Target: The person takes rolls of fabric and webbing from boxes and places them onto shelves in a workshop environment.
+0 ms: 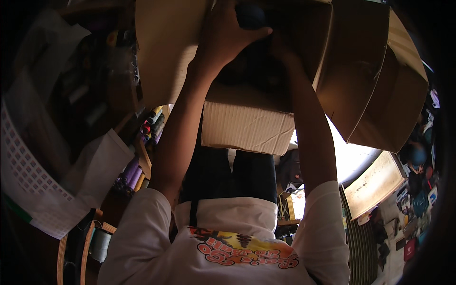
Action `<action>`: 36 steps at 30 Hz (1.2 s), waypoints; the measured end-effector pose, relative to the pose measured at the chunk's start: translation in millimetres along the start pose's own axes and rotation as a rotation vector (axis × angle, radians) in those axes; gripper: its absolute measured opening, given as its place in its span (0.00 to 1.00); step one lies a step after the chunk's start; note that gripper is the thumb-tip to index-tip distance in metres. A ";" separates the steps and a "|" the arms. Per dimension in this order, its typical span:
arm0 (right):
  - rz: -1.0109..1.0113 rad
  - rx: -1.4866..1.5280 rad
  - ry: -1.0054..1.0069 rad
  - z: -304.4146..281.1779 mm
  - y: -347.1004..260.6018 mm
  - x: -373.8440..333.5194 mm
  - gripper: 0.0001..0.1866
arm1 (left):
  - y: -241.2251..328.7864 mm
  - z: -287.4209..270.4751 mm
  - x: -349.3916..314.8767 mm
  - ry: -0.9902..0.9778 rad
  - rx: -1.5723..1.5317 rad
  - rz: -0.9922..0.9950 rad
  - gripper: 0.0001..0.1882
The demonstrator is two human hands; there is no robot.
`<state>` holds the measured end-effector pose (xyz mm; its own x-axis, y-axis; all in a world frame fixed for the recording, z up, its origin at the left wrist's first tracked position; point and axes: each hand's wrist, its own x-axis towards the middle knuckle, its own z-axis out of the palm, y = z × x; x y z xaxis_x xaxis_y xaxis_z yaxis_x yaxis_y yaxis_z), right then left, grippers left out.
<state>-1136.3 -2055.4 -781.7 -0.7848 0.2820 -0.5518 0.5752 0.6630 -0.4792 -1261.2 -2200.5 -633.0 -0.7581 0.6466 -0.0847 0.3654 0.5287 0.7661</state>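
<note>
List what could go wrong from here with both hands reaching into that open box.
1. The left hand is at a dark blue rounded item; its grip is partly hidden, so the item might slip.
2. The right hand is in deep shadow inside the cardboard box, so it could bump something unseen.
3. The front flap hangs between the bare forearms, so its edges might scrape them.
</note>
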 end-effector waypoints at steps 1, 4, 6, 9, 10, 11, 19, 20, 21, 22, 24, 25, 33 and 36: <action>-0.007 0.009 0.013 1.3 7.4 -1.5 0.24 | 10.3 -3.9 -2.5 -0.016 -0.029 -0.031 0.33; -0.010 0.049 0.096 -7.1 3.1 -11.1 0.21 | 30.0 -18.9 -12.6 0.007 -0.044 -0.066 0.38; 0.032 0.092 0.206 -27.9 -28.3 -46.2 0.19 | 28.1 -24.2 -21.2 0.100 0.031 -0.010 0.45; 0.038 0.187 0.435 -68.4 -66.4 -101.8 0.20 | 33.1 -32.8 -29.6 0.167 0.031 -0.014 0.40; 0.098 0.297 0.454 -80.4 -77.2 -119.7 0.20 | 36.9 -36.9 -32.1 0.149 0.071 -0.012 0.39; 0.159 0.410 0.478 -91.9 -87.9 -136.0 0.21 | 40.7 -42.6 -33.7 0.131 0.109 -0.005 0.38; 0.103 1.588 0.570 -140.5 -122.9 -251.4 0.22 | 94.0 -99.5 -45.0 -0.167 -0.650 -0.148 0.24; 0.113 1.597 0.600 -145.7 -127.3 -267.9 0.23 | 105.7 -107.0 -53.3 -0.200 -0.702 -0.159 0.22; 0.123 1.609 0.639 -149.6 -132.4 -285.2 0.23 | 118.5 -114.8 -59.4 -0.241 -0.752 -0.167 0.21; 0.134 1.620 0.675 -152.4 -134.6 -300.9 0.24 | 132.0 -122.2 -63.5 -0.283 -0.757 -0.143 0.21; 0.159 1.600 0.744 -154.1 -138.9 -338.3 0.24 | 160.1 -136.3 -77.5 -0.370 -0.763 -0.105 0.22; 0.155 1.583 0.771 -159.2 -141.9 -353.5 0.24 | 171.7 -137.0 -78.3 -0.359 -0.783 -0.099 0.22; -0.134 1.370 0.898 -166.4 -127.6 -468.0 0.25 | 302.2 -127.6 -108.5 -0.459 -0.813 0.254 0.19; -0.290 1.226 0.895 -177.0 -118.7 -506.9 0.24 | 358.7 -108.4 -143.1 -0.547 -0.821 0.319 0.19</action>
<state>-847.6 -2154.3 -324.4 -0.5187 0.8548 0.0172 -0.1373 -0.0634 -0.9885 -1080.2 -2162.9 -277.0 -0.2673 0.9605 0.0775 -0.1298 -0.1155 0.9848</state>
